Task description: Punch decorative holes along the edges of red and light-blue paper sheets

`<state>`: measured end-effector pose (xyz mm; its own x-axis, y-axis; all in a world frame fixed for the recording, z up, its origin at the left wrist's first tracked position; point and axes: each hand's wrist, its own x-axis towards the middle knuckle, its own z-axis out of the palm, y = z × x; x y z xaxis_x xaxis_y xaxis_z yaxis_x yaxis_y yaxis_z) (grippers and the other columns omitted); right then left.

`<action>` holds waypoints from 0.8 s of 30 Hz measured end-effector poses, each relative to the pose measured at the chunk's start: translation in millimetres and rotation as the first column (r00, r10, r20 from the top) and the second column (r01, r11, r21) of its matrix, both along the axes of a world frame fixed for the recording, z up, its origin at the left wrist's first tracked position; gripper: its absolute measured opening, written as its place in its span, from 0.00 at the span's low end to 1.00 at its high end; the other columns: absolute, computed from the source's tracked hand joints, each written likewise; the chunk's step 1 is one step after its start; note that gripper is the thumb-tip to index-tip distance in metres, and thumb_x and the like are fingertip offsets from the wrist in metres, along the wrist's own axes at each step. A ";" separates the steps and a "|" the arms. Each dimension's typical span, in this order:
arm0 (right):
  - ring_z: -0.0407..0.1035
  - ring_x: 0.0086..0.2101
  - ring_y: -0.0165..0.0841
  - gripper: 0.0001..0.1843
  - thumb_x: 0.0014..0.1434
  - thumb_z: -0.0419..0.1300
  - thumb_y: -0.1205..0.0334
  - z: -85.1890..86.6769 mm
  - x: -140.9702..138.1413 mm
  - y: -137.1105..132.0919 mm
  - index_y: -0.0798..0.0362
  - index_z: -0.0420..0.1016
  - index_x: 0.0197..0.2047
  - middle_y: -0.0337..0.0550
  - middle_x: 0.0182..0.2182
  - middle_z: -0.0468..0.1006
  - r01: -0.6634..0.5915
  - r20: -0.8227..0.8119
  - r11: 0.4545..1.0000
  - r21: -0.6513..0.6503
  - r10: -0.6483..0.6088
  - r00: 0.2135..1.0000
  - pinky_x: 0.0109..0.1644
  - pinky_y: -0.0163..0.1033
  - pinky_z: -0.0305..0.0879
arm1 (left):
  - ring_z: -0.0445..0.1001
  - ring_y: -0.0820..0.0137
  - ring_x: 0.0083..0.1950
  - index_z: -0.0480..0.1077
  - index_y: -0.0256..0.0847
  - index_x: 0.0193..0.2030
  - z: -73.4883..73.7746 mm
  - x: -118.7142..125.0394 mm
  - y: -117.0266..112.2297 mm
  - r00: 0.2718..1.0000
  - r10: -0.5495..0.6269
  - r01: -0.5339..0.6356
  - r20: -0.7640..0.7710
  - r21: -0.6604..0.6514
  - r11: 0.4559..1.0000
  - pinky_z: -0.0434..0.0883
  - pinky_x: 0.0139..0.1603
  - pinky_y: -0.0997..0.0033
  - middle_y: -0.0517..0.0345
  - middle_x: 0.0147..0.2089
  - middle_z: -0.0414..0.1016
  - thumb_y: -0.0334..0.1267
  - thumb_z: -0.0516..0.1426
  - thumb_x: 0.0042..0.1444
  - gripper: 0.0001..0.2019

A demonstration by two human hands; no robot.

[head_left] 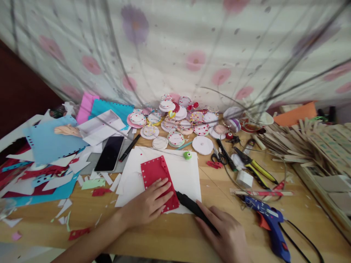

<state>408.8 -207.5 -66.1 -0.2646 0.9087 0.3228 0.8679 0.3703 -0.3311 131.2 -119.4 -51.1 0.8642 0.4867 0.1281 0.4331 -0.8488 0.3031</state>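
My left hand (148, 204) lies flat with fingers spread on a red foam sheet (156, 173) with punched holes along its edges. The red sheet rests on white paper (186, 175) on the wooden table (153, 237). My right hand (227, 233) is closed round a black tool (192, 206) whose tip touches the red sheet's lower right corner.
A black phone (109, 153) and black marker (129, 148) lie left of the paper. Blue, pink and red foam scraps (46, 146) cover the left. Round decorated discs (175, 122) pile at the back. Scissors (218, 157), pliers (255, 166), a blue glue gun (271, 223) and wooden sticks (296, 142) sit right.
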 end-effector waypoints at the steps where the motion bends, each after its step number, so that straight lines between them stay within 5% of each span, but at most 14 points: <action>1: 0.71 0.23 0.29 0.20 0.65 0.51 0.54 -0.1 -0.2 0.3 0.51 0.72 0.55 0.41 0.26 0.76 -0.005 -0.001 1.000 0.001 0.005 1.000 0.26 0.31 0.65 | 0.47 0.56 0.70 0.57 0.33 0.64 1.0 0.2 0.1 1.000 0.001 -0.001 -0.003 -0.001 1.000 0.59 0.65 0.51 0.40 0.67 0.57 0.28 0.50 0.60 0.24; 24: 0.71 0.24 0.29 0.20 0.64 0.51 0.53 2.1 -2.4 -1.3 0.51 0.72 0.55 0.41 0.27 0.76 0.016 -0.017 1.000 -0.012 -0.016 1.000 0.26 0.30 0.66 | 0.48 0.52 0.70 0.62 0.39 0.62 -2.8 -1.4 -2.1 1.000 -0.023 0.023 0.006 0.056 0.998 0.57 0.65 0.48 0.41 0.68 0.53 0.26 0.52 0.56 0.25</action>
<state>406.4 -208.8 -64.0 -0.2445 0.9165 0.3166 0.8680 0.3524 -0.3499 129.8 -121.5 -53.9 0.8739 0.4587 0.1607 0.4114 -0.8742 0.2579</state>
